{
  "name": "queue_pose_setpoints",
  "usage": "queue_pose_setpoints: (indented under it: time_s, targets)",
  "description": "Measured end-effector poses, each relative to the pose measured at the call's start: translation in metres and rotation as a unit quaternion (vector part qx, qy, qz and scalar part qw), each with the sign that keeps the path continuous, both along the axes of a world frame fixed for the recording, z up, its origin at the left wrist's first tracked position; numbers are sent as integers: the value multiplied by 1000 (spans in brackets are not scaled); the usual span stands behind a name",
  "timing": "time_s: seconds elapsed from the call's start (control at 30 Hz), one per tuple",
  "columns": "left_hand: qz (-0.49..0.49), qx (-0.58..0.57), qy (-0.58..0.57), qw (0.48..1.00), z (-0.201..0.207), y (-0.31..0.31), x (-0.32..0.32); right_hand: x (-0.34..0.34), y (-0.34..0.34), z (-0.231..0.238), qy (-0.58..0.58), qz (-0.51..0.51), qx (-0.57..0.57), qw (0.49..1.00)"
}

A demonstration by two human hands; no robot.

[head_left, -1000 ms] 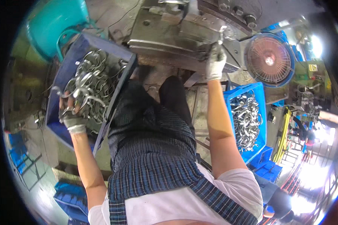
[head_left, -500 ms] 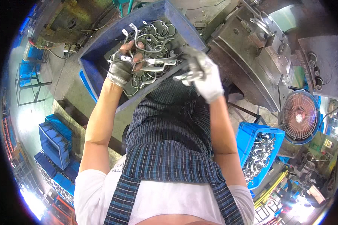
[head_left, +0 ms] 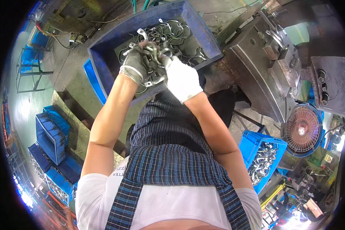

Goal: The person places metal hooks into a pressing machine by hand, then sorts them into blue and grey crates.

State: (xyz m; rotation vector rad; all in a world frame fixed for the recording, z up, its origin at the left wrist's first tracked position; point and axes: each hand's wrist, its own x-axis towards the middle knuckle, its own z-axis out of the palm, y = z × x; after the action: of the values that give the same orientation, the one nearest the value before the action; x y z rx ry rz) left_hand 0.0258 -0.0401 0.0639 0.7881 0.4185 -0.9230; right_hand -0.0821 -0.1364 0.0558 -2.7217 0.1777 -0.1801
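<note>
In a grey work glove with bare fingertips, my left hand (head_left: 137, 63) is closed round several curved metal brackets (head_left: 152, 52) above the blue bin. My right hand (head_left: 181, 78), in a white glove, meets it from the right, its fingers closed at the same bunch of brackets; the fingertips are partly hidden. More loose bent brackets (head_left: 176, 30) with flattened, holed ends lie tangled inside the large blue bin (head_left: 115, 32). The bunch is slightly blurred, so single pieces are hard to tell apart.
A heavy steel machine (head_left: 253, 73) with a clamping fixture stands to the right of the bin. Beyond my right arm are a light-blue crate (head_left: 243, 147) full of shiny brackets and a round fan (head_left: 302, 130). Stacked blue crates (head_left: 51, 138) stand at the left.
My right hand has moved left from beside the bin's right edge to meet my left hand at the brackets. The left hand has shifted slightly right. The view has shifted a little.
</note>
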Motion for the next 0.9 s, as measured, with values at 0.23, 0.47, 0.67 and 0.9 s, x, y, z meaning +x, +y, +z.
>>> queue_pose_setpoints:
  time_s: [0.23,0.47,0.67,0.9]
  targets:
    - [67,98,-70,990,-33,4,21,-34,-26,-17,-113,-10,353,929]
    - [46,72,-122,989,-29,20,12,-141,-93,27,-379,-309,460,741]
    - [-71,-206,-126,968,-48,16,25,-203,-182,21,-510,-428,381,642]
    - [-66,-262,-131,954,-39,0,12,-198,-220,-9,-474,-471,314,675]
